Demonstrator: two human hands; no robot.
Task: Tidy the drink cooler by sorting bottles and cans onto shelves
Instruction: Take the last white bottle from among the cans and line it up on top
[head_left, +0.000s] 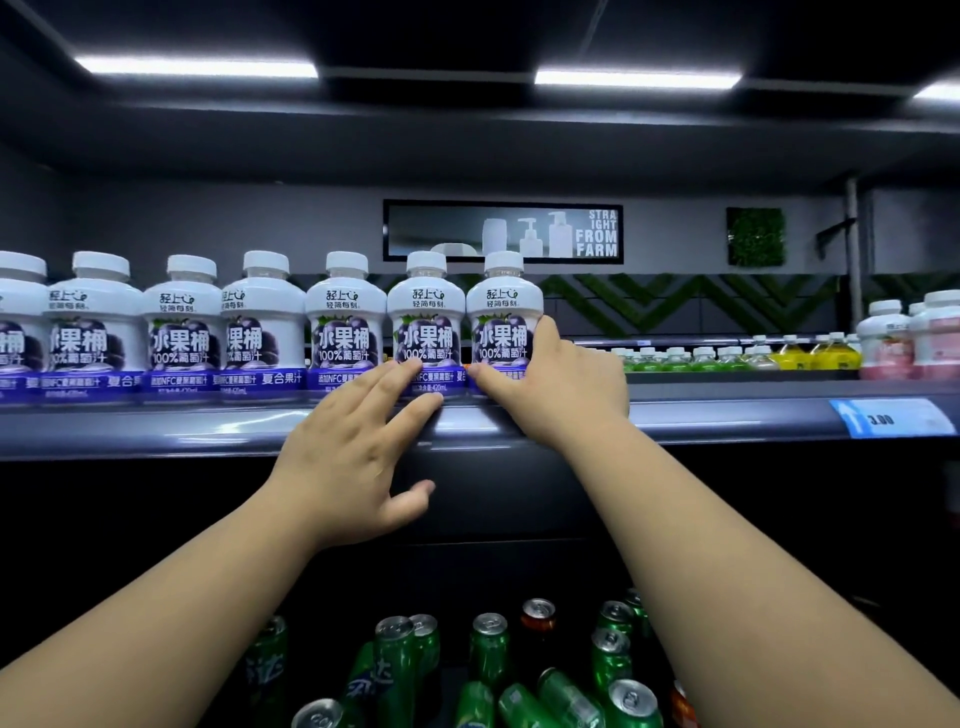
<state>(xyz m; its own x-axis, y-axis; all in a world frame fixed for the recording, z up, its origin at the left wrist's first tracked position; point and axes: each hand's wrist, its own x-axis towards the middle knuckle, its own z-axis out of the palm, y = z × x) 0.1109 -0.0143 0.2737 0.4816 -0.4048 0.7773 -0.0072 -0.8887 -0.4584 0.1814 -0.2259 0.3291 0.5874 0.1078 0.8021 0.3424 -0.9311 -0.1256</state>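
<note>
A row of several white grape-juice bottles with purple labels stands along the front of a dark shelf (208, 426). My right hand (556, 384) wraps around the lower part of the rightmost bottle (503, 312), thumb in front, fingers on its right side. My left hand (358, 447) is flat and open, fingertips touching the base of the neighbouring bottle (426, 322) at the shelf lip. Both bottles stand upright, close together.
To the right the shelf holds a blue price tag (891, 418) and pink-labelled bottles (909, 343). Small green and yellow bottles (737, 356) sit further back. Green cans (488, 649) and a red can (537, 618) stand and lie jumbled on the lower level.
</note>
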